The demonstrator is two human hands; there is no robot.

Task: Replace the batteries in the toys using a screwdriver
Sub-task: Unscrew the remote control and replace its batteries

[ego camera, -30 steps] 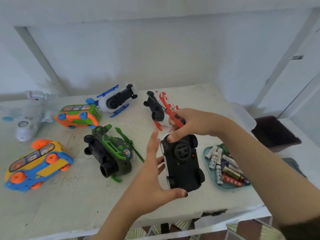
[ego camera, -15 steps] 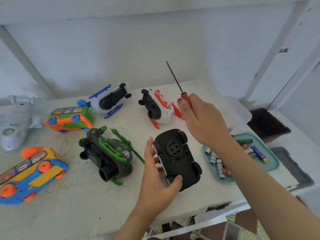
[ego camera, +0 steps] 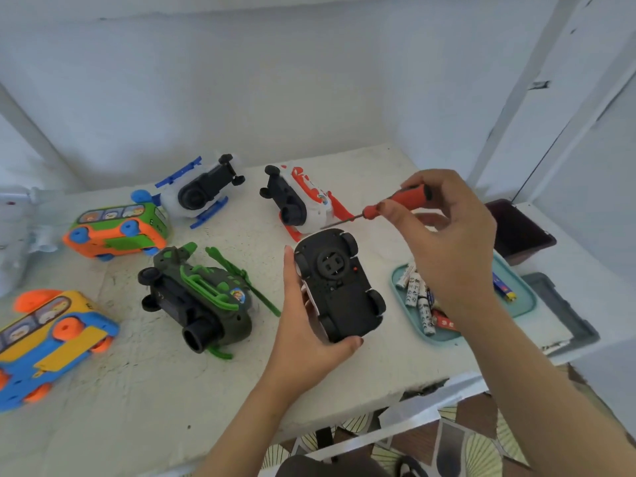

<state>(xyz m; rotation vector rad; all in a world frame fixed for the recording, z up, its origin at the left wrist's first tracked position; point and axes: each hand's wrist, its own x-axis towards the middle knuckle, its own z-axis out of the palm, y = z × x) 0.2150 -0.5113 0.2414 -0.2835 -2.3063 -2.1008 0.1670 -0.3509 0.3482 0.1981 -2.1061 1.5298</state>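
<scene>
- Bright, diffuse, cool light; no hard shadows on counter.
- Far-left white toy overexposed, detail washed out.
- Wide-angle bowing at frame edges.
- Overall soft focus; slight blur on right hand.

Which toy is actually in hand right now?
The upturned toy car, black underside up, gripped by the left hand. The other toys, like the green helicopter, lie untouched on the table; the right hand holds the red screwdriver.

Seven toys, one screwdriver, two hands
</scene>
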